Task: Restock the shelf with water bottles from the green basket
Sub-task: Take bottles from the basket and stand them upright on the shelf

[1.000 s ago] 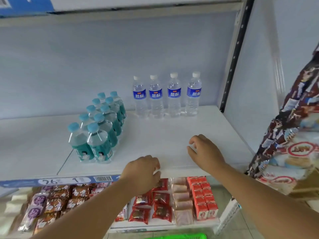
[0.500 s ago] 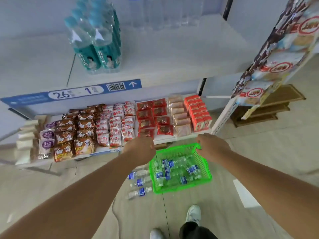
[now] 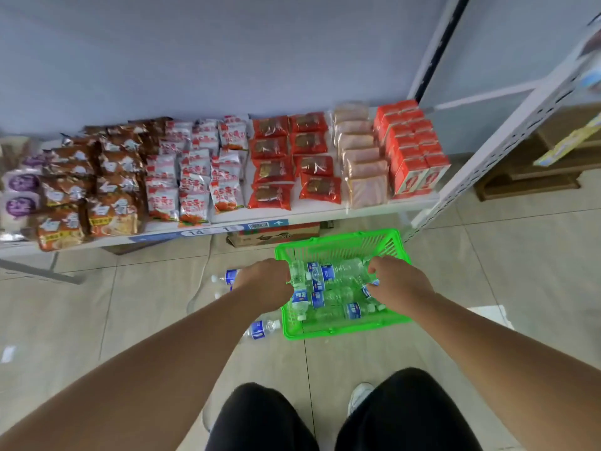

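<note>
I bring my left hand (image 3: 265, 283) and right hand (image 3: 400, 283) down from the top shelf into the green basket (image 3: 338, 245). Both curl over water bottles (image 3: 320, 273), but I cannot tell if they hold one. Next grab, I think.

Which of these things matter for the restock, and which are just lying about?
Job: green plastic basket; clear blue-labelled water bottles inside it; left hand; right hand.
Lying about: red and brown snack packets; red cartons; brown cardboard box.
</note>
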